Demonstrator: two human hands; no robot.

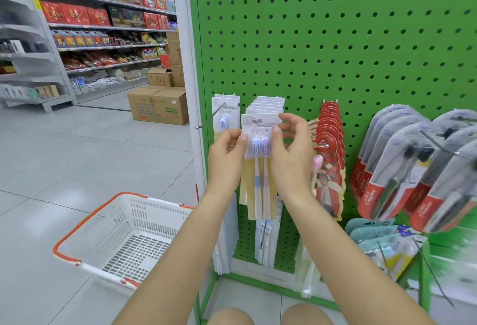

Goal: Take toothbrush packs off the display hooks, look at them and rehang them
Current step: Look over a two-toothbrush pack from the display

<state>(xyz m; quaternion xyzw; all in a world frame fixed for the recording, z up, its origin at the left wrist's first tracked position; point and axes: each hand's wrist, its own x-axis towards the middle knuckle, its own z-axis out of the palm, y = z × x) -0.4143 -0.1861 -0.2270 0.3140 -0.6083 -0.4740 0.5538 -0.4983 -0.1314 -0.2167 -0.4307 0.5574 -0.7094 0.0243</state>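
Note:
A white-and-yellow toothbrush pack with two brushes, one blue and one pink, hangs at the tip of a metal display hook on the green pegboard. My left hand pinches the pack's left edge. My right hand pinches its right edge and top corner. Behind it, several like packs fill the same hook. A single pack hangs on the hook to the left.
Red-carded packs and grey Colgate packs hang to the right, with teal goods below. A white basket with orange handles sits on the tiled floor at lower left. Cardboard boxes and stocked shelves stand beyond.

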